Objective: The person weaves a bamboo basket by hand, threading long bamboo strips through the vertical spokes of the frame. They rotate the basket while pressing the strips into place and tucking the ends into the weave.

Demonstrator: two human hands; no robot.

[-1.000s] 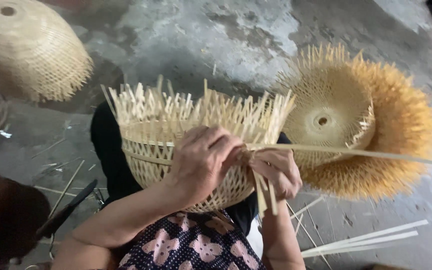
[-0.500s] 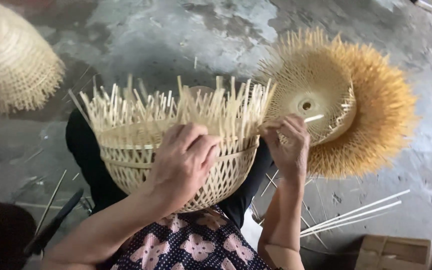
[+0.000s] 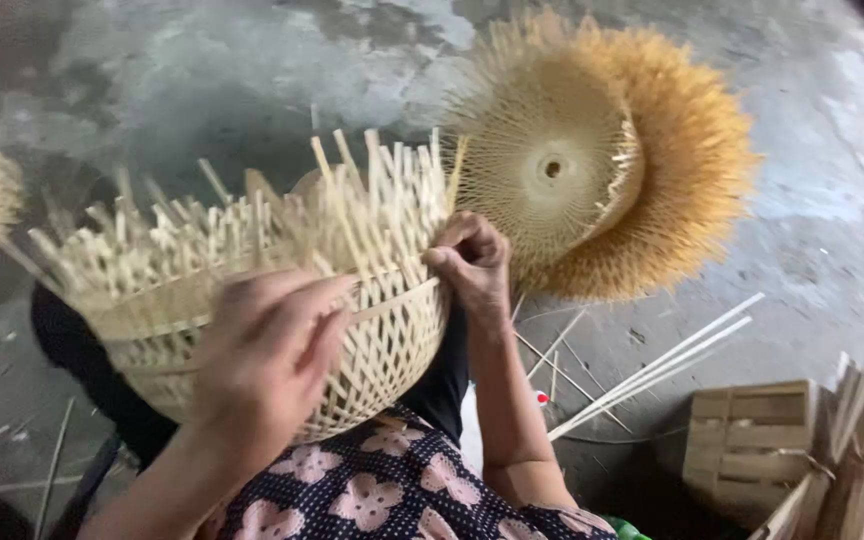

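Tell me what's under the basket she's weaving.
The basket rests on a lap in dark trousers and a floral top. The floor below is hidden.

pale straw basket point(image 3: 372, 340), navy pink-flowered cloth point(image 3: 372, 495)

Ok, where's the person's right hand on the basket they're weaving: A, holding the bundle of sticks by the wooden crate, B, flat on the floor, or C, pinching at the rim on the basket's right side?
C: the right hand pinches at the rim of the unfinished basket, among its upright strips.
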